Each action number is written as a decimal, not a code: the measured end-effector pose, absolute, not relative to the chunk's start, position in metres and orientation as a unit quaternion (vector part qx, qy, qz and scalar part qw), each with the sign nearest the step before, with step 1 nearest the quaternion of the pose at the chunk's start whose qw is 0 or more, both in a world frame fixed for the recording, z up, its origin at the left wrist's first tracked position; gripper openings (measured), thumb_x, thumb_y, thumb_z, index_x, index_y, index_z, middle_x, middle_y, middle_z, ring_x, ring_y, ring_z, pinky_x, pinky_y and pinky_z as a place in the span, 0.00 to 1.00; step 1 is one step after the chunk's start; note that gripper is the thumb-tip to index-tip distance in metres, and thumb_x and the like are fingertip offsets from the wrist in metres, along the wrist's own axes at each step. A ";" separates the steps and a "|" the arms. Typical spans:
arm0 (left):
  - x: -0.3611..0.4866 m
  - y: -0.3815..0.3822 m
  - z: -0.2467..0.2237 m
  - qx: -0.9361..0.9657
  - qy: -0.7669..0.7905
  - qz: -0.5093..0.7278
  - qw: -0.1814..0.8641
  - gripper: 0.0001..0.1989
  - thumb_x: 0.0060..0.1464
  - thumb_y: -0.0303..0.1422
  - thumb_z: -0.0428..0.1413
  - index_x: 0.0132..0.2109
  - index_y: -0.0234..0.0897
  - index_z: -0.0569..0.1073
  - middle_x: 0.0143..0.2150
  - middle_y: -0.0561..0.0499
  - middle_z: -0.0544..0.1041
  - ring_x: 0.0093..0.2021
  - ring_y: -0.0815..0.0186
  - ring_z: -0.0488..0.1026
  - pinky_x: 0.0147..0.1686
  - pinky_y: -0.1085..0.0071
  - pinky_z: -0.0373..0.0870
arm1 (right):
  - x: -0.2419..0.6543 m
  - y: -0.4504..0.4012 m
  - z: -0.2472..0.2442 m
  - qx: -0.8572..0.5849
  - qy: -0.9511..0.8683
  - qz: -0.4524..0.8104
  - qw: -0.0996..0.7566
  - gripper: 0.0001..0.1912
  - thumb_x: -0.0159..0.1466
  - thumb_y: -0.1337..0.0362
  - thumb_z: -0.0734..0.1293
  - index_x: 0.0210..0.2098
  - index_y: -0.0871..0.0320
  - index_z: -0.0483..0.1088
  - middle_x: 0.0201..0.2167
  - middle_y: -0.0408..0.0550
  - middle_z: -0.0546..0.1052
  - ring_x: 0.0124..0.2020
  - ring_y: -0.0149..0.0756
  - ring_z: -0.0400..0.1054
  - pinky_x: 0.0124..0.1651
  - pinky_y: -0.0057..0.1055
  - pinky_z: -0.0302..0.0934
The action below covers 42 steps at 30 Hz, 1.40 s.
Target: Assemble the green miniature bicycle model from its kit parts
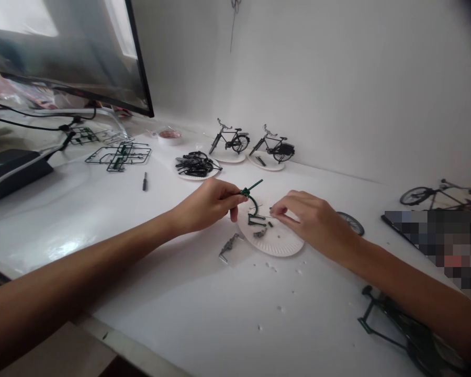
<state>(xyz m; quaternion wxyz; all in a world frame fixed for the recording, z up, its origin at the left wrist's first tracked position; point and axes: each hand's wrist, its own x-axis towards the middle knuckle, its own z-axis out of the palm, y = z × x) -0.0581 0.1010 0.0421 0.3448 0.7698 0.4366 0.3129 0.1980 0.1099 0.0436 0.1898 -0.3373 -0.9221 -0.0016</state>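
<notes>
Grip of the left hand (206, 205) is closed around a dark green plastic frame piece (254, 203), a model-bicycle part held near its upper end, with its curved length hanging above a white paper plate (282, 241). The piece looks light and stiff but slender, so it may snap at its thin ends; its thicker bend seems the safer place to take hold. At the upper left of the frame stands a monitor (63, 52), with black cables (31, 118) running beneath it and a dark device (11, 173) at the edge of the white counter (82, 220). Farther along lie green plastic sprues (118, 156), then a small screwdriver (144, 181) and a second paper plate (188, 177) heaped with black parts. Behind it, two finished model bicycles (230, 140) (272, 145) stand on plates against the wall, while a grey metal part (230, 246) lies on the counter beside the first plate. The right hand (316, 222) holds a narrow grip above that plate, thumb and forefinger nearly meeting; anything between them is too small to tell. Just beyond it lies a small black wheel (351, 223), with another model bicycle (435, 196) at the far right and a partly visible dark green bicycle frame (400, 324) at the lower right.
</notes>
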 end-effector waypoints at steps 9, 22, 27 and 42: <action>-0.002 0.064 0.057 0.699 0.378 0.332 0.508 0.17 0.63 0.38 0.52 0.34 0.30 0.79 0.27 0.49 0.78 0.20 0.74 0.63 0.19 0.77 0.58 | 0.220 0.026 0.087 -0.483 -0.754 0.007 0.446 0.07 0.60 0.63 0.73 0.32 0.51 0.70 0.33 0.43 0.79 0.37 0.40 0.76 0.44 0.38 0.70; 0.095 0.025 0.061 0.726 0.337 0.344 0.491 0.17 0.66 0.37 0.49 0.35 0.34 0.77 0.32 0.50 0.81 0.24 0.72 0.70 0.23 0.77 0.65 | 0.258 -0.016 0.063 -0.524 -0.595 0.084 0.603 0.12 0.57 0.68 0.75 0.28 0.53 0.67 0.31 0.41 0.80 0.37 0.36 0.78 0.44 0.31 0.73; 0.096 0.021 0.055 0.710 0.345 0.334 0.515 0.15 0.66 0.36 0.48 0.37 0.35 0.77 0.33 0.52 0.81 0.23 0.73 0.69 0.24 0.77 0.66 | 0.261 -0.017 0.059 -0.547 -0.616 0.067 0.562 0.10 0.57 0.67 0.74 0.29 0.53 0.68 0.32 0.41 0.80 0.38 0.37 0.77 0.43 0.32 0.72; 0.087 0.021 0.045 0.737 0.371 0.336 0.454 0.17 0.67 0.38 0.48 0.35 0.37 0.77 0.32 0.52 0.81 0.25 0.72 0.73 0.25 0.76 0.68 | 0.250 -0.017 0.058 -0.569 -0.625 0.033 0.534 0.09 0.58 0.67 0.74 0.30 0.52 0.69 0.33 0.42 0.80 0.39 0.38 0.78 0.43 0.33 0.72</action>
